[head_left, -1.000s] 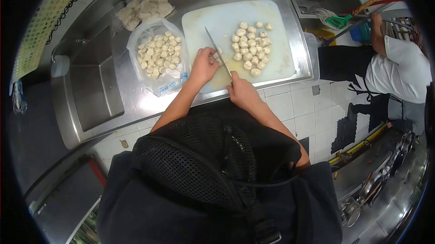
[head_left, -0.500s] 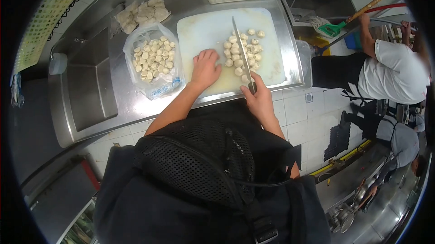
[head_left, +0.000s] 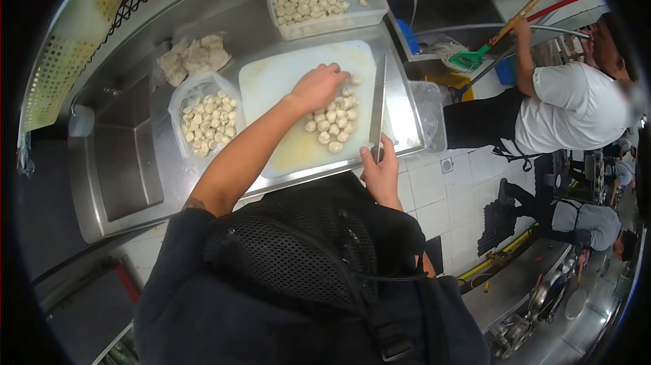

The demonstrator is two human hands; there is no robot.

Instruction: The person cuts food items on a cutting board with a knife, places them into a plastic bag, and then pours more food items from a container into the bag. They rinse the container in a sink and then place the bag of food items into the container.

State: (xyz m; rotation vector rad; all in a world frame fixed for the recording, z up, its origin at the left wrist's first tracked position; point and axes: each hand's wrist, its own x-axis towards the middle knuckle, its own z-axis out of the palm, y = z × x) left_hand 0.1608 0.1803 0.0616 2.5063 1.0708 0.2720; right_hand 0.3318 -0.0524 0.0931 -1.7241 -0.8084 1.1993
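Note:
My right hand [head_left: 381,170] is wrapped round the handle of a long kitchen knife [head_left: 378,104]. Its blade points away from me along the right side of the white cutting board [head_left: 268,80]. On the board, pale round button mushrooms [head_left: 336,121] lie in a loose cluster left of the blade. My left hand [head_left: 322,87] reaches over the far left edge of this cluster, fingers bent and pointing right, close to the mushrooms. The fingertips are partly hidden. More mushrooms fill an open plastic bag [head_left: 178,104] to the left, beside my left forearm.
A clear plastic tub [head_left: 332,26] with mushrooms stands behind the board. A filled plastic bag [head_left: 193,60] lies near the sink [head_left: 129,155]. To the right, a co-worker in a white shirt [head_left: 576,100] holds a wooden pole [head_left: 529,9]; another person [head_left: 586,222] bends farther off.
My left hand has moved from the board beside the mushrooms to the far side of the cluster. The knife has shifted from over the mushrooms to their right. The view has also shifted.

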